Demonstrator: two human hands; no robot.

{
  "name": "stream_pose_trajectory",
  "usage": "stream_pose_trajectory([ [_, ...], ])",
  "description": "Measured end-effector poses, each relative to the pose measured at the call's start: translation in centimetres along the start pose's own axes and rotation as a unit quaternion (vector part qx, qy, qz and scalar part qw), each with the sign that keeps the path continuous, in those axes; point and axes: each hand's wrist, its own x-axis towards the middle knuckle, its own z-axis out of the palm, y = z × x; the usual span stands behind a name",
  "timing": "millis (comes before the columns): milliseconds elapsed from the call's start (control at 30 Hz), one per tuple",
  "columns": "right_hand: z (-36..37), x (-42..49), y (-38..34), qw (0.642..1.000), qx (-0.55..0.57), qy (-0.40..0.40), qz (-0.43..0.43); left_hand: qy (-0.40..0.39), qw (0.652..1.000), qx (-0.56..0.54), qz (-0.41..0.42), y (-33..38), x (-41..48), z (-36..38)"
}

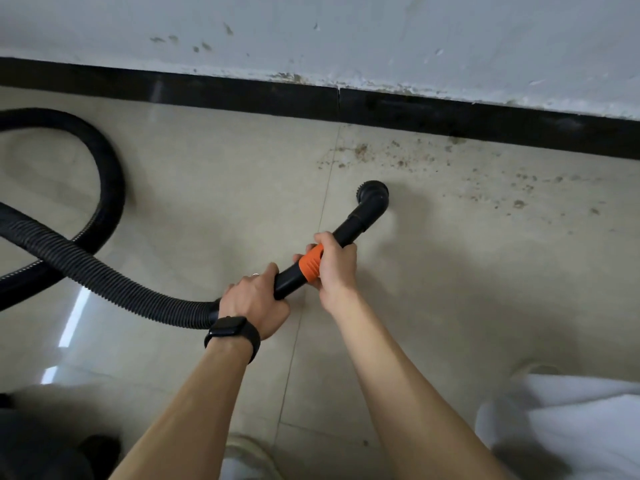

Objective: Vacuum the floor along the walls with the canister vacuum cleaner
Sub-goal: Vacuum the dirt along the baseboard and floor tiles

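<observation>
L hand [254,299] grips the rear end of the black wand [348,228], right where the ribbed hose [104,275] joins it, fingers wrapped round the tube; black watch [232,329] on that wrist. R hand [334,268] sits just ahead, fingers & thumb curled round the orange collar [311,266] partway up the wand. Wand slants fwd and to the right, ending in an elbow w/ a small round brush nozzle [372,194], which is down at the beige tile floor [207,188]; can't tell if it's touching. Brown dirt specks [362,149] lie scattered between nozzle & black baseboard [242,93], more off to the right along it. Scuffed white wall [346,36] above the baseboard. Hose runs left from L hand, loops round on the floor & crosses itself. Bottom edge: a pale shoe [249,452], white fabric [571,427] at right, a dark blurred shape [52,445] at left, can't tell what.
</observation>
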Motion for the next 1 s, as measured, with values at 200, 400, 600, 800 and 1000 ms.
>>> stream_pose_trajectory([
  [200, 0.8, 0.3, 0.2, 0.999, -0.027, -0.030, 0.015, 0.008, 0.999, -0.010, -0.030, -0.6, -0.6, -0.1],
  [400, 2.2, 1.3, -0.3, 0.993, -0.083, -0.078, 0.015, 0.017, 0.998, -0.023, -0.050, -1.1, 0.0, -0.4],
  [600, 4.0, 1.8, -0.3, 0.989, -0.105, -0.099, 0.015, 0.027, 0.997, -0.021, -0.063, -1.9, 0.7, -1.1],
  [800, 5.6, 2.3, -0.3, 0.991, -0.096, -0.088, 0.004, 0.019, 0.997, -0.026, -0.065, -2.8, 2.4, -2.3],
  [1000, 6.2, 3.4, -1.4, 0.990, -0.104, -0.090, -0.006, 0.030, 0.997, -0.012, -0.063, -2.4, 4.2, -2.8],
])
